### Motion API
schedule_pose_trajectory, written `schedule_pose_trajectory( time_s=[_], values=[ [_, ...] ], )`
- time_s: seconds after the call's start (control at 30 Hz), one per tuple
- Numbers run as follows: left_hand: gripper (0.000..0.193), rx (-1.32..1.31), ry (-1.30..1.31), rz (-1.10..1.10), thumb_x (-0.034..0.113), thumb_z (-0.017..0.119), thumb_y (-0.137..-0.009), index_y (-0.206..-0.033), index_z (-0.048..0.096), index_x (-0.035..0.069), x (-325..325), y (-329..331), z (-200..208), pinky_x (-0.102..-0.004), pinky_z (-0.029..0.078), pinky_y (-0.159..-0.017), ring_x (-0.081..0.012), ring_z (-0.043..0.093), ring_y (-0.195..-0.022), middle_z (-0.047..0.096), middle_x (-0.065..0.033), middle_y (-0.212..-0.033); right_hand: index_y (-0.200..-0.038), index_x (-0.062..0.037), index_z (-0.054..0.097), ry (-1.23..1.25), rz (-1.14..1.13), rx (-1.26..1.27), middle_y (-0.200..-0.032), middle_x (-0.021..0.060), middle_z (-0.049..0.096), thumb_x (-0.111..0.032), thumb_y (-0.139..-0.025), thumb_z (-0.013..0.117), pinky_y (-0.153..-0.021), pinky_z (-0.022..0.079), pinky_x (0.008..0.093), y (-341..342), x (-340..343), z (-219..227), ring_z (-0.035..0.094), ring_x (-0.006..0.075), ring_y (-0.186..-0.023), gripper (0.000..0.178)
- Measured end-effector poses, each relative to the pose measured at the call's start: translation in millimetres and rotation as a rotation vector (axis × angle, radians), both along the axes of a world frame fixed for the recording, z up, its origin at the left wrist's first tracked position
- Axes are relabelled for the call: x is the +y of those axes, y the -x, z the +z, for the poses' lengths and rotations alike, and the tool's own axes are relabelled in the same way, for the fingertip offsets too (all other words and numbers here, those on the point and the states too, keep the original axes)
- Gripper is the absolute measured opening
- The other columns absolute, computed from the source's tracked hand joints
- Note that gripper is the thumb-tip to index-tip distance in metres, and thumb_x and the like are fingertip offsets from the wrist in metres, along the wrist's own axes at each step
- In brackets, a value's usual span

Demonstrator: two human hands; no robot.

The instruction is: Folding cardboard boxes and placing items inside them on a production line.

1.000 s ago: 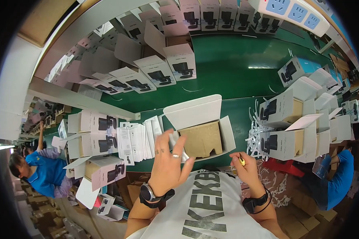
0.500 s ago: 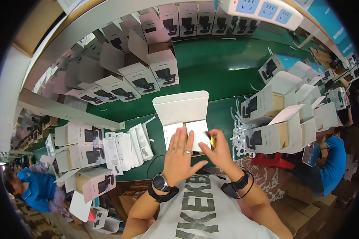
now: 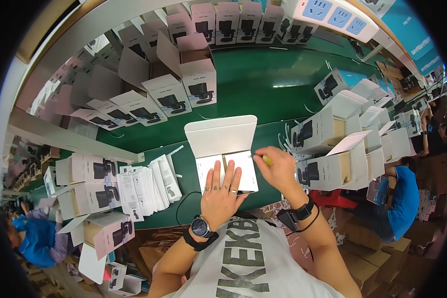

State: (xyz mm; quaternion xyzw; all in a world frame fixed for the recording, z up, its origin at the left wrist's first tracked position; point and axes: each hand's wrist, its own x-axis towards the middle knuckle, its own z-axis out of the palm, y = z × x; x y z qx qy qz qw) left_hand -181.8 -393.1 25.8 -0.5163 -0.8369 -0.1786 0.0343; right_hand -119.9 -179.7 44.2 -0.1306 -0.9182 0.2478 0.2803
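A white cardboard box (image 3: 221, 136) sits in front of me on the green bench, its large lid flap raised at the far side and its two inner flaps folded in. My left hand (image 3: 220, 196) lies flat over those flaps, fingers stretched out. Just off the box's right edge, my right hand (image 3: 280, 171) is closed on a small yellow tool (image 3: 267, 160). Mostly covered by the fingers, the tool does not show its exact kind.
Left of the box lies a fanned stack of white leaflets (image 3: 151, 186). Printed open cartons (image 3: 318, 171) stand right, others (image 3: 174, 97) at the back left. A power strip (image 3: 333, 17) hangs above. Workers in blue (image 3: 405, 201) sit at both sides.
My right hand has moved from the box's inner flaps out past its right edge, keeping the yellow tool. My left hand stays on the flaps, slightly lower.
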Motion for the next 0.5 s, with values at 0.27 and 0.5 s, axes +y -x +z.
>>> schedule_pose_trajectory(
  time_s=[0.27, 0.5],
  values=[
    [0.083, -0.003, -0.019, -0.005, 0.045, 0.073, -0.09, -0.157, 0.044, 0.004, -1, -1, 0, -0.0583, 0.03, -0.121, -0.0502, 0.032, -0.151, 0.036, -0.0178, -0.166, -0.091, -0.0082, 0.074, -0.001, 0.045, 0.041, -0.082, 0.0082, 0.073, -0.013, -0.085, 0.081, -0.062, 0.053, 0.0376, 3, 4, -3, 0.07, 0.0298, -0.071, 0.011],
    [0.081, -0.002, -0.042, 0.01, 0.044, 0.073, -0.09, -0.155, 0.047, 0.004, -1, 2, 3, -0.0583, 0.031, -0.12, -0.0503, 0.035, -0.15, 0.039, -0.0178, -0.165, -0.091, -0.0076, 0.073, 0.018, 0.33, -0.116, -0.082, 0.0084, 0.072, -0.016, -0.082, 0.083, -0.062, 0.053, 0.0365, -14, 3, 5, 0.069, 0.0296, -0.071, 0.016]
  ],
)
